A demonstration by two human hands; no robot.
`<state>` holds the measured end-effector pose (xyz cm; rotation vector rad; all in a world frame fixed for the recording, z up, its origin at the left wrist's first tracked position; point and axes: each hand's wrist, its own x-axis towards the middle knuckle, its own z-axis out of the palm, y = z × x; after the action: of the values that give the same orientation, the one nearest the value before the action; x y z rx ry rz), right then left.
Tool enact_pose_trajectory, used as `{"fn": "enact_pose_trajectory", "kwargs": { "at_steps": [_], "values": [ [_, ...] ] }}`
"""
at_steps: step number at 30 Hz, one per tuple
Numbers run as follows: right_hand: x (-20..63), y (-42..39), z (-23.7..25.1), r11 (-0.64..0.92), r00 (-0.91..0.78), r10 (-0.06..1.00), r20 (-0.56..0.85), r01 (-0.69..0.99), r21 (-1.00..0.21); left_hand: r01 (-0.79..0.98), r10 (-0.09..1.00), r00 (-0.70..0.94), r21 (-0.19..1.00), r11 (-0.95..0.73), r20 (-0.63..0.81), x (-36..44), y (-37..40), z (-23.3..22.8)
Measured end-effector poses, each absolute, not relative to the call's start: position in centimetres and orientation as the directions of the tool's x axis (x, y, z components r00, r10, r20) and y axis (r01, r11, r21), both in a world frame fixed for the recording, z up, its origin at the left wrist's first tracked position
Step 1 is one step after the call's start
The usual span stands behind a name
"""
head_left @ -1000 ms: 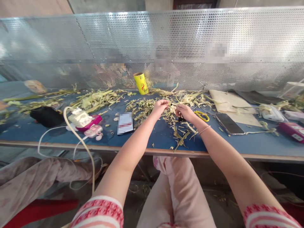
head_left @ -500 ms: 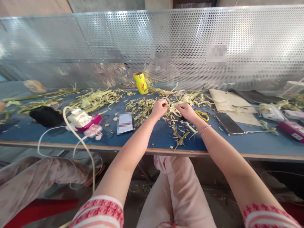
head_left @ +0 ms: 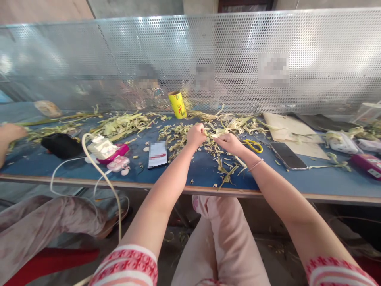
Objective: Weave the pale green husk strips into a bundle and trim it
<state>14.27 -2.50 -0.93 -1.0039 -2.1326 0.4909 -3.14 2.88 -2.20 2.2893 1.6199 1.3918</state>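
Note:
My left hand [head_left: 195, 136] is closed in a fist above a heap of pale green, dried plant strips [head_left: 175, 137]. A thin plant strip [head_left: 210, 136], greenish with a dark line along it, spans the short gap to my right hand [head_left: 229, 143]. The fingers of my right hand are pinched together on its other end. What lies inside each fist is hidden by the fingers. Curled strips lie under and around both hands. Beside my right wrist, a yellow looped handle [head_left: 253, 145] rests on the blue table.
A yellow cardboard tube [head_left: 177, 105] stands tilted at the perforated metal screen [head_left: 238, 51]. One phone [head_left: 157, 154] lies left of my arms, another phone [head_left: 288, 155] right. A power strip [head_left: 113, 153] with cables sits further left. Another person's hand [head_left: 13, 132] shows at the left edge.
My left hand has shifted slightly left and turned, and my right hand has dropped a little. The other person's hand has come further into view at the left.

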Motion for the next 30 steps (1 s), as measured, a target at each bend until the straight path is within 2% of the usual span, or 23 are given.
{"fn": "enact_pose_trajectory", "kwargs": {
  "at_steps": [5, 11, 21, 25, 30],
  "values": [
    [13.0, -3.2, -1.4, 0.697, -0.549, 0.711, 0.439, 0.474, -0.538, 0.811, 0.705, 0.099, 0.354, -0.466, 0.702, -3.2, 2.3, -1.8],
    [12.1, -4.0, -1.8, 0.704, -0.602, 0.696, 0.392, 0.461, -0.541, 0.789, 0.682, 0.141, 0.335, -0.515, 0.718, -3.0, 1.9, -1.6],
    [12.8, -3.8, -1.4, 0.711, -0.672, 0.66, 0.337, 0.414, -0.568, 0.631, 0.695, 0.1, 0.495, -0.597, 0.712, -2.6, 2.6, -2.2],
    [13.5, -3.3, -1.1, 0.644, -0.561, 0.743, 0.365, 0.448, -0.62, 0.531, 0.743, 0.091, 0.599, -0.599, 0.663, -2.4, 2.8, -2.4],
    [13.8, -2.2, -1.6, 0.474, -0.435, 0.857, 0.276, 0.457, -0.753, 0.442, 0.79, 0.113, 0.681, -0.583, 0.603, -1.9, 2.3, -2.2]
  ]
}}
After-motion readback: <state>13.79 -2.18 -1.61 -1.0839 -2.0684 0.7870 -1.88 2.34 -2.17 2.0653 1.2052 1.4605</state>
